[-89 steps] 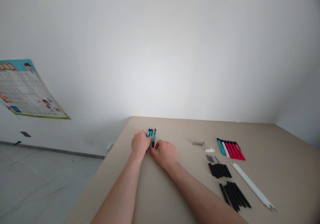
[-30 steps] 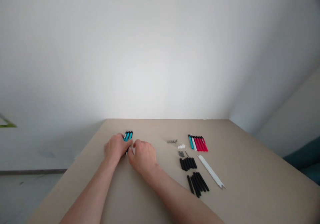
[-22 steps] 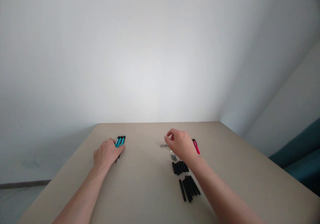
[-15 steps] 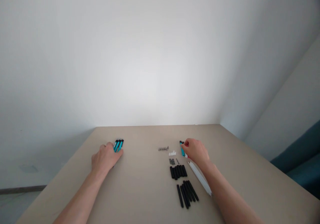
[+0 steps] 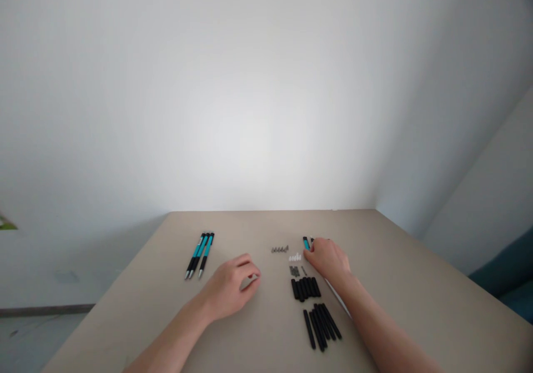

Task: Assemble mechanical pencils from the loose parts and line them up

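— Beige table point(image 5: 250, 342) against a plain white wall point(image 5: 266, 112): that's all the room in front of me.

— What do you steer by on it?

— The row of short black tubes point(image 5: 305, 288), lying side by side. I'll place everything from them.

— Your left hand, then?

— My left hand point(image 5: 231, 292) rests on the table to the left of the tubes, near them but apart, palm down. Its fingers point(image 5: 244, 262) are loosely bent and grip nothing.

— And the right?

— My right hand point(image 5: 330, 259) sits just beyond the tubes, a little to their right. Its fingertips are down at a teal barrel point(image 5: 306, 243), whose far end pokes out past them. Whether they have closed on it I cannot tell, because the hand hides that.

— What else lies round the tubes?

— Just beyond them are tiny dark pieces point(image 5: 294, 271), too small to make out. Further on are small white bits point(image 5: 295, 257), and beyond those, slightly left, a line of grey metal tips point(image 5: 280, 248). On the near side of the tubes lies a bundle of longer black tubes point(image 5: 322, 326).

— Anything far off?

— Three teal-and-black pens point(image 5: 200, 254), well to the left of the tubes. They lie together with their tips toward me, beyond my left hand and apart from it.
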`<state>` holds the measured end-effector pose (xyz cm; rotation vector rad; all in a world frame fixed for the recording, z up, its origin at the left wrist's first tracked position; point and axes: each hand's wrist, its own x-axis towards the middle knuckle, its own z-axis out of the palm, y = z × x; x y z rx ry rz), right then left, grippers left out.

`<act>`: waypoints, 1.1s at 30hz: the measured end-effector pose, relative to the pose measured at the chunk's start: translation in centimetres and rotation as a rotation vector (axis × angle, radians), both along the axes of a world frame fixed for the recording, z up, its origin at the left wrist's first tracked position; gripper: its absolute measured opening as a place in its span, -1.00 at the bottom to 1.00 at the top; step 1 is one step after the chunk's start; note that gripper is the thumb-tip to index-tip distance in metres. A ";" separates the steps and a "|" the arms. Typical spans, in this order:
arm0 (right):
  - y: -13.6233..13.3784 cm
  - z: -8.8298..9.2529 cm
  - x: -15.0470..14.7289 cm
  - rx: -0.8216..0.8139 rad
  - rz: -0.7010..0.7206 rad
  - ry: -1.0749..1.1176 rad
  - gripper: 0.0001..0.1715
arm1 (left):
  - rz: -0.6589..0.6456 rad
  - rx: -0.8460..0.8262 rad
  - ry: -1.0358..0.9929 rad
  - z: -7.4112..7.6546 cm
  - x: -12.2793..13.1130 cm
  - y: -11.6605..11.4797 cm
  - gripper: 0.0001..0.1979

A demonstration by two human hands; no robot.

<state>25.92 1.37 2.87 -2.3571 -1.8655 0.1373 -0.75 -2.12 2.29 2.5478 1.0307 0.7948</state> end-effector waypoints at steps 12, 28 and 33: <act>-2.6 1.5 -3.8 0.285 0.454 0.113 -0.81 | 0.097 0.100 -0.041 0.0 0.0 0.2 -0.44; -3.4 1.3 -4.4 0.413 0.675 0.394 -0.71 | 0.029 -0.064 0.038 -0.1 0.6 0.0 -0.80; -2.2 1.4 -2.1 0.424 0.354 0.314 -0.70 | 0.032 -0.168 0.028 -0.1 0.6 -0.3 -0.80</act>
